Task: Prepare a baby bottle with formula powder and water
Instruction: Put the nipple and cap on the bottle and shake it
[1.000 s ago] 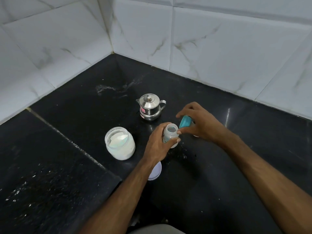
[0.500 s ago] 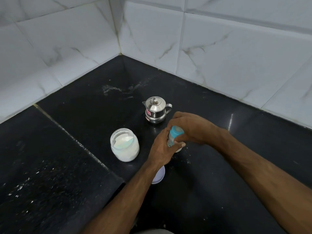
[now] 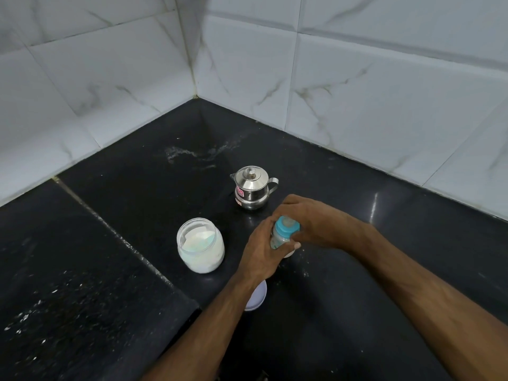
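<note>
- The bottle [image 3: 278, 237] stands between the two hands, near the middle of the black counter [image 3: 132, 188], its base touching or just above the surface; which, I cannot tell.
- The left hand [image 3: 262, 253] wraps its fingers round the bottle's clear body from the left, with the thumb across the front.
- The right hand [image 3: 316, 220] curls over the teal cap [image 3: 286, 226] from the right and behind, gripping it; the cap sits on the bottle's neck with the teat showing on top.
- An open jar [image 3: 200, 245] of white powder stands just left of the left hand.
- A steel pot [image 3: 251, 187] with lid and handle stands behind the hands, nearer the tiled wall.
- A pale lid [image 3: 257, 296] lies flat on the counter, partly hidden under the left wrist.
- White specks are scattered on the counter by the bottle.
</note>
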A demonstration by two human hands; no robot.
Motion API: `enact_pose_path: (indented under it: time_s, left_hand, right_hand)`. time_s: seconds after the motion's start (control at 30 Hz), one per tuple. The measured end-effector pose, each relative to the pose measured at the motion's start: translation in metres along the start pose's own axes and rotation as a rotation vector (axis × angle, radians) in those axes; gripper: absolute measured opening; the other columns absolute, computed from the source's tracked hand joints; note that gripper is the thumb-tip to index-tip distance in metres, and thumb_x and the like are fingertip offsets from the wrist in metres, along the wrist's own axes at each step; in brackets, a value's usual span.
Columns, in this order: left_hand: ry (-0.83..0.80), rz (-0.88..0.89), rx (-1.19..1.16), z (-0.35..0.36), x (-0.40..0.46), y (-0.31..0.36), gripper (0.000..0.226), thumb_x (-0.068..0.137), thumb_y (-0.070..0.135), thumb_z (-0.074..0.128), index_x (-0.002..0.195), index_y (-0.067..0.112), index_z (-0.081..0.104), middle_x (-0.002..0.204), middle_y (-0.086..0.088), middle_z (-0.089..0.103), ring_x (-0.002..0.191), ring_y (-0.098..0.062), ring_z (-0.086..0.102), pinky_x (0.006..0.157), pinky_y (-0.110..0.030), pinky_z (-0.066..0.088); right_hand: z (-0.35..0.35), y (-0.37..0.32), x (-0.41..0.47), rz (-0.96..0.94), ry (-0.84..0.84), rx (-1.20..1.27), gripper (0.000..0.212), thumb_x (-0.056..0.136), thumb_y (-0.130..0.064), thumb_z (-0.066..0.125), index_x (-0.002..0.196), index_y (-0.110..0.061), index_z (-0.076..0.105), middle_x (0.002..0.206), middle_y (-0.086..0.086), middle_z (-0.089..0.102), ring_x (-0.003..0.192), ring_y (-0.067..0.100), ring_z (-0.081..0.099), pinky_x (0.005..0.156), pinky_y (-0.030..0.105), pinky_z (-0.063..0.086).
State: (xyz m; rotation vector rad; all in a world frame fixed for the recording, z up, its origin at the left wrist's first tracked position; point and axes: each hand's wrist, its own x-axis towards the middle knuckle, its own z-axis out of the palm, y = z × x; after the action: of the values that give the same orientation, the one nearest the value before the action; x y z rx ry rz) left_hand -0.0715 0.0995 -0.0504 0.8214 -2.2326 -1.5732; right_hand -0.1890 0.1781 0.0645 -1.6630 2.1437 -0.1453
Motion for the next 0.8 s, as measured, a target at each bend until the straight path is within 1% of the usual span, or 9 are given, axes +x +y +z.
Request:
enact_pose_path:
  time_s: [0.13, 0.23, 0.27, 0.37, 0.47, 0.53, 0.67, 0.73, 0.8]
  left_hand:
    - [0.007, -0.005, -0.001, -0.001, -0.001, 0.002, 0.073, 0.072, 0.044, 0.08, 0.136, 0.026, 0.049, 0.132, 0.002, 0.059, 0.122, -0.014, 0.056, 0.106, -0.043, 0.047]
    - [0.011, -0.002, 0.0, -0.002, -0.004, 0.004, 0.078, 0.065, 0.055, 0.076, 0.133, 0.028, 0.05, 0.13, 0.004, 0.06, 0.12, -0.012, 0.057, 0.104, -0.042, 0.049]
    - [0.008, -0.003, 0.008, -0.002, -0.003, 0.005, 0.077, 0.067, 0.054, 0.077, 0.134, 0.027, 0.05, 0.13, 0.004, 0.059, 0.12, -0.012, 0.057, 0.104, -0.042, 0.048]
    - [-0.002, -0.014, 0.022, -0.003, -0.002, 0.007, 0.07, 0.076, 0.038, 0.081, 0.136, 0.023, 0.049, 0.133, 0.0, 0.058, 0.123, -0.015, 0.055, 0.106, -0.044, 0.046]
    - [-0.02, -0.035, 0.047, -0.003, -0.001, 0.009, 0.074, 0.077, 0.038, 0.08, 0.14, 0.019, 0.046, 0.136, -0.005, 0.056, 0.126, -0.021, 0.053, 0.108, -0.047, 0.044]
    - [-0.019, -0.029, 0.047, -0.003, -0.001, 0.01, 0.073, 0.076, 0.038, 0.08, 0.139, 0.019, 0.047, 0.135, -0.004, 0.056, 0.126, -0.02, 0.054, 0.107, -0.046, 0.045]
    - [-0.014, -0.026, 0.054, -0.003, -0.002, 0.011, 0.067, 0.079, 0.03, 0.08, 0.137, 0.016, 0.049, 0.133, -0.006, 0.058, 0.124, -0.022, 0.055, 0.106, -0.046, 0.046]
    - [-0.002, -0.003, 0.051, -0.004, -0.002, 0.013, 0.062, 0.08, 0.025, 0.08, 0.134, 0.014, 0.051, 0.13, -0.007, 0.06, 0.121, -0.023, 0.057, 0.105, -0.047, 0.046]
    - [-0.014, -0.011, 0.047, -0.004, -0.002, 0.016, 0.062, 0.08, 0.024, 0.08, 0.134, 0.014, 0.051, 0.13, -0.008, 0.06, 0.122, -0.023, 0.057, 0.105, -0.047, 0.046]
  right_hand:
    - [0.001, 0.001, 0.001, 0.004, 0.004, 0.008, 0.05, 0.085, -0.019, 0.071, 0.131, -0.021, 0.052, 0.132, -0.001, 0.047, 0.117, 0.017, 0.051, 0.101, 0.029, 0.044]
    - [0.003, 0.003, 0.002, 0.006, 0.024, 0.007, 0.049, 0.084, -0.022, 0.072, 0.129, -0.023, 0.053, 0.13, -0.002, 0.049, 0.114, 0.014, 0.052, 0.098, 0.027, 0.044]
    - [0.004, 0.003, 0.002, 0.007, 0.032, 0.01, 0.049, 0.084, -0.022, 0.073, 0.129, -0.023, 0.053, 0.129, -0.002, 0.049, 0.114, 0.014, 0.052, 0.098, 0.027, 0.044]
    - [0.003, 0.004, 0.002, 0.028, 0.024, 0.015, 0.05, 0.085, -0.023, 0.072, 0.13, -0.022, 0.052, 0.129, -0.002, 0.049, 0.115, 0.016, 0.052, 0.099, 0.029, 0.045]
    - [0.004, 0.003, 0.005, 0.037, 0.038, -0.009, 0.048, 0.084, -0.028, 0.073, 0.127, -0.025, 0.053, 0.125, -0.002, 0.051, 0.108, 0.013, 0.053, 0.095, 0.03, 0.048]
    - [0.005, 0.002, 0.007, 0.051, 0.042, -0.028, 0.046, 0.084, -0.031, 0.072, 0.126, -0.025, 0.054, 0.123, -0.003, 0.051, 0.103, 0.011, 0.052, 0.092, 0.029, 0.049]
    - [0.007, 0.002, 0.005, 0.077, 0.058, -0.058, 0.049, 0.083, -0.036, 0.072, 0.126, -0.027, 0.052, 0.12, -0.004, 0.051, 0.102, 0.012, 0.052, 0.089, 0.029, 0.05]
    - [0.007, 0.001, 0.003, 0.084, 0.074, -0.084, 0.051, 0.081, -0.042, 0.072, 0.126, -0.027, 0.051, 0.119, -0.004, 0.051, 0.1, 0.011, 0.052, 0.086, 0.028, 0.05]
    - [0.005, 0.0, 0.002, 0.08, 0.087, -0.12, 0.056, 0.079, -0.05, 0.07, 0.126, -0.027, 0.05, 0.118, -0.004, 0.052, 0.096, 0.01, 0.051, 0.08, 0.026, 0.049]
